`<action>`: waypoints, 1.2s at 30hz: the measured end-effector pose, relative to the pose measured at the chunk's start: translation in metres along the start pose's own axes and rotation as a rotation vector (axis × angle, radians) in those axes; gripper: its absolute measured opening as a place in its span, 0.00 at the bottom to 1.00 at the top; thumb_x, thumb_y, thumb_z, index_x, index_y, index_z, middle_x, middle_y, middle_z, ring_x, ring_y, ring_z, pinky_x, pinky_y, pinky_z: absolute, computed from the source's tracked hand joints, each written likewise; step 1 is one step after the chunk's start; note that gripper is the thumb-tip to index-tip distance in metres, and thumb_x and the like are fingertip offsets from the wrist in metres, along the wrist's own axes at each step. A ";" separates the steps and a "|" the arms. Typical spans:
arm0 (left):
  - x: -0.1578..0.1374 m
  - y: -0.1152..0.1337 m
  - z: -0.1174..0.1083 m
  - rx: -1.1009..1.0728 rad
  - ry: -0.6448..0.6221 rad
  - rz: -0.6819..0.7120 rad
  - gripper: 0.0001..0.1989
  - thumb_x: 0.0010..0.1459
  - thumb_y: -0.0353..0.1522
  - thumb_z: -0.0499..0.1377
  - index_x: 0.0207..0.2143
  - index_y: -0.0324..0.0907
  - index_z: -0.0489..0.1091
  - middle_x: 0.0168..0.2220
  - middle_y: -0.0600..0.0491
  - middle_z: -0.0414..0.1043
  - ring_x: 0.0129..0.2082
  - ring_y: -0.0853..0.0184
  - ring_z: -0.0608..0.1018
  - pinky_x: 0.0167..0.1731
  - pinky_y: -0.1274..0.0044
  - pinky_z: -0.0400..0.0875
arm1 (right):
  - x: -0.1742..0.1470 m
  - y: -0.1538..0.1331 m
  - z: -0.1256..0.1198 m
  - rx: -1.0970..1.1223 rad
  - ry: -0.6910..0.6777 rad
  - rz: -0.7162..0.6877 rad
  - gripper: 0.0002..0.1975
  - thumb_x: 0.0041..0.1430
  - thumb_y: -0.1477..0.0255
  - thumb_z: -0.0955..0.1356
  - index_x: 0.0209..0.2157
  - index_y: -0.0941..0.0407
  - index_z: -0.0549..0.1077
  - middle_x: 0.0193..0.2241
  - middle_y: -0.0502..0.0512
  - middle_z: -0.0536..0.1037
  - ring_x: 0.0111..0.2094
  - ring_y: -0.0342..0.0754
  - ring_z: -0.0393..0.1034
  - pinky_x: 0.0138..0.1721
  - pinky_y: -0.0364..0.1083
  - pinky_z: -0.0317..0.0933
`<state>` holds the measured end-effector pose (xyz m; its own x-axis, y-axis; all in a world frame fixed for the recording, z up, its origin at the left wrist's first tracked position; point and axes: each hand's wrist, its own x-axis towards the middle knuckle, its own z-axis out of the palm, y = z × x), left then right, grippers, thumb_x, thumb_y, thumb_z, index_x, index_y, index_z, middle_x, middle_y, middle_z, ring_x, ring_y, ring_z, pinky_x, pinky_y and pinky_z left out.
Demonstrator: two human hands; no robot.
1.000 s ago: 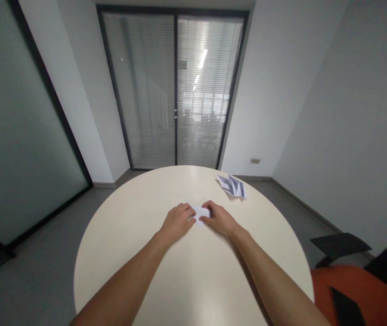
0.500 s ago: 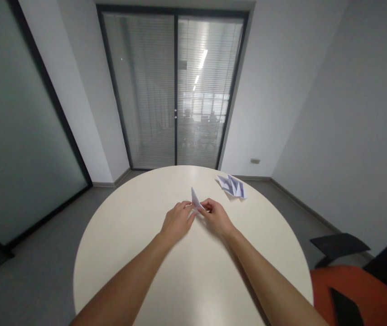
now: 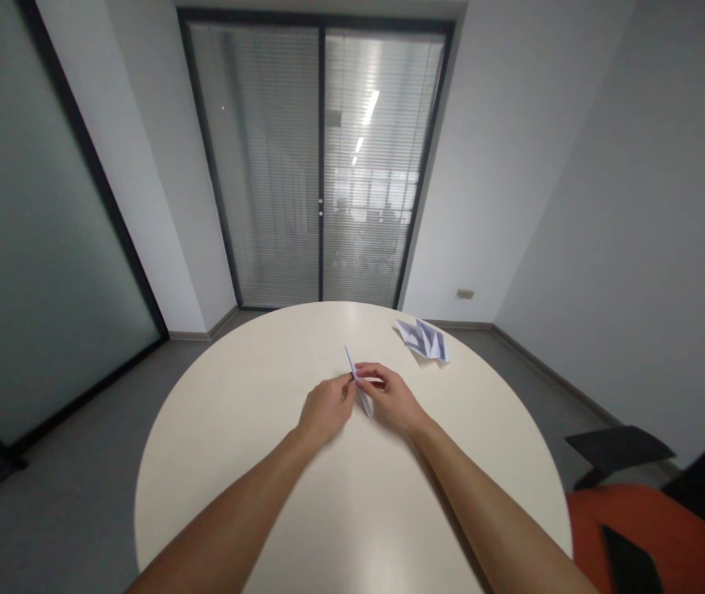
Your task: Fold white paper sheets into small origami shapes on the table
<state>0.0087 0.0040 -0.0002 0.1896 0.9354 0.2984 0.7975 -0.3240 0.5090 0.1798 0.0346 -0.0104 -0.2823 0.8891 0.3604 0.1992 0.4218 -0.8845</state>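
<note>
Between my two hands, a small folded piece of white paper is held just over the round table. It appears narrow and nearly edge-on, slanting from upper left to lower right. My left hand pinches it from the left side, with the fingertips partly hidden. From the right, my right hand grips it between thumb and fingers. The middle of the paper is covered by my fingertips. Farther back on the right lies a folded paper piece with several pointed flaps, touched by neither hand.
An orange chair with black armrests stands at the table's right edge. Beyond the table is a dark-framed glass partition with blinds. A frosted glass panel is at left, and a grey wall at right.
The paper has turned from showing a broad pointed face to a thin edge, its lower end now visible below my fingers. My left hand has shifted slightly down and its fingers have curled more.
</note>
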 end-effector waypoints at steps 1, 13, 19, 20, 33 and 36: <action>0.000 -0.001 0.001 -0.014 0.003 -0.007 0.17 0.69 0.38 0.47 0.48 0.48 0.74 0.41 0.50 0.81 0.39 0.62 0.81 0.37 0.76 0.69 | 0.000 0.000 0.000 0.002 0.001 0.004 0.16 0.58 0.59 0.70 0.42 0.54 0.76 0.53 0.60 0.76 0.51 0.52 0.72 0.50 0.52 0.68; 0.002 -0.005 0.007 -0.084 0.009 -0.059 0.15 0.68 0.36 0.48 0.46 0.47 0.73 0.36 0.51 0.80 0.33 0.64 0.80 0.33 0.77 0.67 | -0.002 0.001 0.005 0.026 0.002 -0.028 0.26 0.52 0.74 0.69 0.54 0.50 0.67 0.58 0.59 0.68 0.54 0.51 0.67 0.43 0.48 0.71; 0.003 -0.007 0.007 -0.088 0.017 -0.068 0.15 0.69 0.36 0.47 0.49 0.46 0.72 0.35 0.51 0.80 0.33 0.64 0.80 0.35 0.77 0.68 | -0.004 -0.002 0.005 -0.009 0.031 -0.063 0.31 0.53 0.75 0.67 0.59 0.48 0.63 0.62 0.60 0.61 0.55 0.52 0.66 0.39 0.46 0.72; 0.004 -0.007 0.008 -0.094 0.020 -0.071 0.15 0.69 0.35 0.47 0.50 0.46 0.71 0.35 0.50 0.80 0.34 0.64 0.81 0.35 0.77 0.68 | -0.004 -0.003 0.005 -0.032 0.033 -0.078 0.30 0.53 0.75 0.67 0.59 0.48 0.64 0.63 0.60 0.60 0.55 0.53 0.67 0.38 0.46 0.72; 0.003 -0.011 0.012 -0.278 0.075 -0.070 0.19 0.67 0.34 0.49 0.59 0.45 0.64 0.38 0.49 0.81 0.36 0.63 0.81 0.37 0.76 0.69 | -0.003 0.000 0.005 -0.066 0.052 -0.126 0.26 0.55 0.77 0.65 0.57 0.51 0.66 0.64 0.60 0.61 0.63 0.56 0.60 0.37 0.46 0.71; 0.003 -0.012 0.012 -0.304 0.095 -0.038 0.21 0.67 0.33 0.49 0.60 0.45 0.63 0.35 0.52 0.80 0.32 0.66 0.80 0.33 0.78 0.67 | -0.004 -0.002 0.005 -0.023 0.052 -0.107 0.28 0.55 0.78 0.64 0.59 0.50 0.63 0.61 0.60 0.65 0.62 0.55 0.60 0.41 0.48 0.71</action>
<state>0.0063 0.0124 -0.0152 0.0976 0.9349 0.3413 0.5926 -0.3301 0.7347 0.1753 0.0295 -0.0111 -0.2541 0.8468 0.4674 0.1924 0.5178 -0.8336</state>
